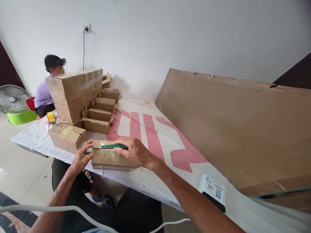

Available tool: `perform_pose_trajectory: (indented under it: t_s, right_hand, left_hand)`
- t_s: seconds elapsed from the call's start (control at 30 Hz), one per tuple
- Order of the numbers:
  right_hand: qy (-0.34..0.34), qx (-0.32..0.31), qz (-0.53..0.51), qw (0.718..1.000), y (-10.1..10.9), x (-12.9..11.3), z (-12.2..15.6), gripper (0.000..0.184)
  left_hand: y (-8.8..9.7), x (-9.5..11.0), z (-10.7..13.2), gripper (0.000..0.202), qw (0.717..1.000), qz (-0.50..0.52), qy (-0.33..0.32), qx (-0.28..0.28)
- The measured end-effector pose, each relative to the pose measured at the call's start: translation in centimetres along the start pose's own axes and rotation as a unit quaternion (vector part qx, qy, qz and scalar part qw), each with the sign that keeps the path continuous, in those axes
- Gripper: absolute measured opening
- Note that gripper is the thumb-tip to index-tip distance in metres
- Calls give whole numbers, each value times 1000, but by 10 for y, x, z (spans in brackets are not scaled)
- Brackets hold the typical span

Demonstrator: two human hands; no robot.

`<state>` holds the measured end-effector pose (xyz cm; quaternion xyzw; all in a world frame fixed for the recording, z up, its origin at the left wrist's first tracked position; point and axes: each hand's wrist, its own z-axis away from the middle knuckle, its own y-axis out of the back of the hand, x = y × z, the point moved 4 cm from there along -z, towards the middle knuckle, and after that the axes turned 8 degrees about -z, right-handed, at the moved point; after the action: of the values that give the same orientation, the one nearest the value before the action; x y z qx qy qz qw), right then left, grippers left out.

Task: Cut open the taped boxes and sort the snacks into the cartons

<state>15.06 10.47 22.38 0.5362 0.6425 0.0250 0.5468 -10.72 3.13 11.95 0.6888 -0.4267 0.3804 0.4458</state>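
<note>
A white cable [73, 209] crosses nearest the lens. Beyond it, the small taped box [109, 159] sits at the surface's [170, 142] near edge. The left hand [81, 157] curls round its left end; the right hand [136, 150] lies over its top, fingers pinning a green ridged strip [114, 146].

At the table's near edge, the small cardboard box [109, 159] is showing matt brown board under glossy, wrinkled clear tape. The ridged green strip [114, 146] on it is looking like plastic. The white-and-red table cover [150, 129] is lying smooth and faintly shiny, and the big cardboard sheet [230, 129] along the right edge is looking dull and creased.
</note>
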Motion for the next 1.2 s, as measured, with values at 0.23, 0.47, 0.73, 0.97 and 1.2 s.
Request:
perform_pose_trajectory:
  t_s: [0.23, 0.47, 0.73, 0.97, 1.2]
  right_hand:
    - [8, -21, 77, 997, -3, -5, -7, 16]
    - [-12, -52, 147, 988, -4, -17, -15, 13]
    - [-66, -123, 296, 945, -4, -41, -39, 21]
    - [-57, -165, 344, 923, 2, -60, -55, 23]
    - [-60, -185, 326, 925, 9, -46, -49, 22]
  left_hand:
    - [-1, 1, 0, 40, 1000, -7, 2, 2]
    - [-1, 2, -1, 40, 1000, -3, -2, 4]
    - [1, -3, -4, 41, 1000, -14, 7, 6]
    - [5, -4, -8, 44, 1000, -29, 3, 0]
    - [6, -8, -12, 40, 999, -52, 0, 5]
